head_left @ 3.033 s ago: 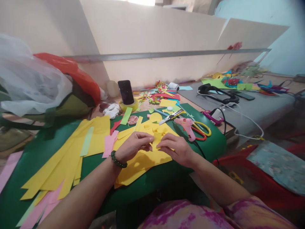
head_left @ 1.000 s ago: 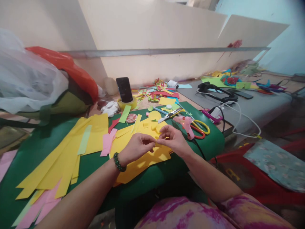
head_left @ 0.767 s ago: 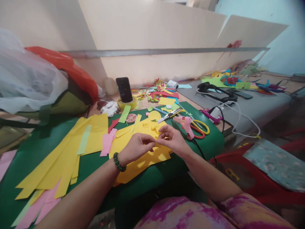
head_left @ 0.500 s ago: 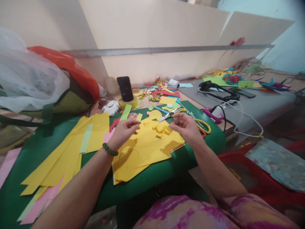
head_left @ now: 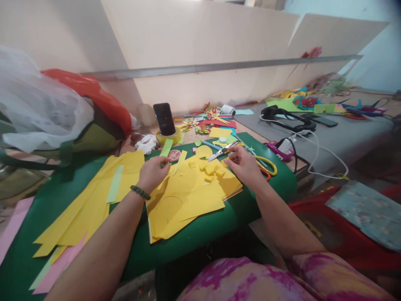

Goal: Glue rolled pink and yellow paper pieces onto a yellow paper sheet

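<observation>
My left hand [head_left: 154, 173], with a green bead bracelet [head_left: 140, 192] at the wrist, hovers over the left edge of a stack of yellow paper [head_left: 188, 196]. Its fingers are curled in; anything between them is hidden. A narrow yellow paper strip [head_left: 180, 162] lies just right of its fingertips. Thumb and fingers of my right hand [head_left: 242, 166] are pinched together beside several small folded yellow paper pieces [head_left: 210, 168]; what they hold is too small to make out. A utility knife [head_left: 223, 151] lies just beyond that hand. A pencilled circle [head_left: 169, 205] shows on the top sheet.
Scissors [head_left: 269, 165] with yellow and orange handles lie at right. Long yellow paper strips [head_left: 84, 200] spread over the green surface [head_left: 188, 246] at left. Behind stand a phone [head_left: 164, 118] on a tape roll [head_left: 171, 136] and colourful paper flowers [head_left: 209, 117]. Bags [head_left: 87, 100] fill the far left.
My left hand has moved left, away from the small yellow pieces, uncovering more of the narrow yellow strip. My right hand has hardly moved. The view has shifted slightly.
</observation>
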### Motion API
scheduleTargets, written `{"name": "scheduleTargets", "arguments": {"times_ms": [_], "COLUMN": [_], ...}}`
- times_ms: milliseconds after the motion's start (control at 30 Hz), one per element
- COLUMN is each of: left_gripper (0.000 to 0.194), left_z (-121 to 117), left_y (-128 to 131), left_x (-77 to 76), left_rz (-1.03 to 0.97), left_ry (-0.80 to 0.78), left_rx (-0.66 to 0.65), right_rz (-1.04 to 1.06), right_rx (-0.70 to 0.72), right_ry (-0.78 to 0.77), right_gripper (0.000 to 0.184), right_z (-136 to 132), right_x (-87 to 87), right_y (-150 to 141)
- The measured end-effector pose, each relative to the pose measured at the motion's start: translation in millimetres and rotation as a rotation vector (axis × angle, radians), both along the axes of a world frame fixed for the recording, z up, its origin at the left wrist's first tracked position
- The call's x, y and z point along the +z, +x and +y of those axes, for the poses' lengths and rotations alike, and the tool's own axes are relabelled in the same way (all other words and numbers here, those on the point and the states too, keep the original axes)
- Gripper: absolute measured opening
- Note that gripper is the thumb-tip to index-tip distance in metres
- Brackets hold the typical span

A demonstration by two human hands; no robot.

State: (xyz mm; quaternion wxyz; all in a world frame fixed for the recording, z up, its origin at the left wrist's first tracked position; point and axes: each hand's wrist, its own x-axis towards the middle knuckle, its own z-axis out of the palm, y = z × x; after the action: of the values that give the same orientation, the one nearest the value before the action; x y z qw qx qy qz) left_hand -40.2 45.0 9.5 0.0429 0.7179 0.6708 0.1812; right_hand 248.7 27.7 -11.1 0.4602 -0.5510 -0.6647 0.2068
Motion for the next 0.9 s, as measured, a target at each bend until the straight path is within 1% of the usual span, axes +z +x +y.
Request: {"name": "scheduleTargets", "arguments": {"times_ms": [67,133,233,333,400,467,567,667,800,900], "left_gripper": [0.033,0.034,0.033,0.031,0.031,0.03,0.03,0.03,0.03,0.031], "left_z": [-2,-4,-6,-5,-4,-3,-3,-4,-7,-9], "left_y": [5,8,10,9,9,9,10,11,12,14], "left_x": [-0.2,-0.4,-1.9,-5.2,-7.5,-9.2,-10.5,-10.8,-9.8,-9.0], "left_rz": [0.047,0.086,0.093,0.076,0.067,0.058,0.054,0.051,0.046,0.041], "left_ry": [0.003,0.005,0.005,-0.012,-0.019,-0.017,-0.005,0.016,0.042,0.061], "left_rx": [-0.046,-0.056,-0.067,-0.109,-0.128,-0.138,-0.149,-0.161,-0.184,-0.196], "right_rz": [-0.161,-0.307,-0.448,-0.519,-0.557,-0.619,-0.736,-0.828,-0.867,-0.814], "right_rx": [-0.032,-0.075,-0.123,-0.116,-0.094,-0.086,-0.106,-0.144,-0.186,-0.183], "right_ry": [-0.008,-0.011,0.055,0.146,0.152,0.099,-0.008,-0.049,-0.045,0.045], "right_gripper": [0.025,0.023,0.018,0.019,0.021,0.023,0.033,0.041,0.034,0.028], "right_z": [0,0,-3,-5,-5,-4,-4,-4,-2,-2], "right_x": [-0.8,-1.6,-0.6,3.2,7.1,12.4,22.7,32.5,38.6,38.4], "right_y": [1,1,-1,-3,-5,-8,-11,-13,-14,-13]}}
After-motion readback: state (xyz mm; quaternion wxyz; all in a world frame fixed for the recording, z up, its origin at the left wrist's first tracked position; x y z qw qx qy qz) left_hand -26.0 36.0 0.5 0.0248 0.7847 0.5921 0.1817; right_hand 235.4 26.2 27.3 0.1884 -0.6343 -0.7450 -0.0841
